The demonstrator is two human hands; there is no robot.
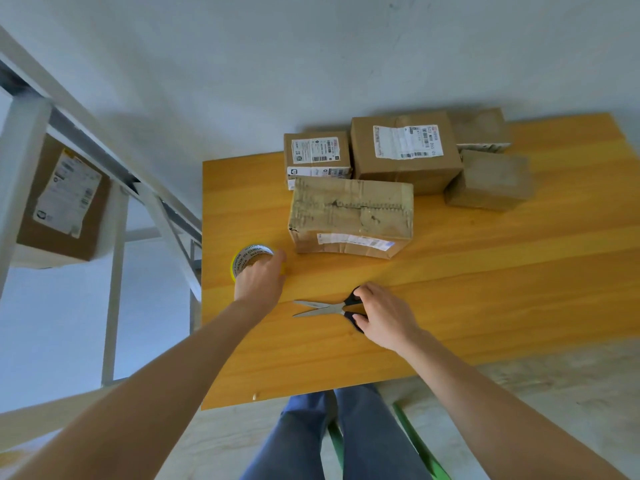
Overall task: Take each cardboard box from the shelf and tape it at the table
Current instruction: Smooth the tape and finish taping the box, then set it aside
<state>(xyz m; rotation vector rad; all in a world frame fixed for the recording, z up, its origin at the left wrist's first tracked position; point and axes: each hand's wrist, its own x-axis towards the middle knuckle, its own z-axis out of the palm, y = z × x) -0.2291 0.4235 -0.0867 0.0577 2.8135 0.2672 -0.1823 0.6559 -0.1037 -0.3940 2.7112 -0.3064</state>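
Observation:
A worn cardboard box [351, 216] with old tape across its top lies near the middle of the wooden table [485, 289]. My left hand [259, 278] grips a roll of tape [247, 259] with a yellow rim, standing on the table left of that box. My right hand [384, 317] holds the black handles of a pair of scissors [322, 308] lying on the table, blades parted and pointing left. One more cardboard box [64, 199] with a white label sits on the metal shelf [117, 258] at the left.
Several other cardboard boxes stand at the table's far side: a small labelled one [317, 157], a large labelled one [405, 154], and two plain ones [491, 181] at the right. A white wall is behind. My legs in blue trousers [332, 438] are below the near table edge.

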